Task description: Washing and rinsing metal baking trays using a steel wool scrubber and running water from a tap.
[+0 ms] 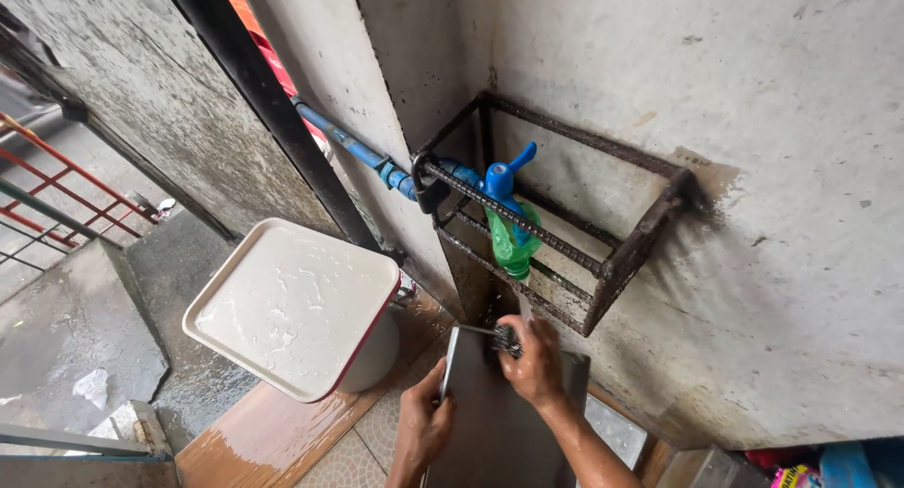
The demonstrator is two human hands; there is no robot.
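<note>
Two hands work on one flat metal tray [490, 422]. It stands on edge right under one blue tap [499, 179]. The left hand [426, 422] is curled around the tray's side to keep it steady. The right hand [535, 361] is closed on one dark scrubber [506, 339], pressed at the tray's top. This looks like the scrubbing step; next it likely needs rinsing. One white lid [292, 304] lies left of the hands.

Clearance: we note the rusty metal rack [565, 215] and blue tap [499, 179] crowding above our hands; white tray [292, 304] blocks the left; open floor tiles [348, 460] below.
</note>
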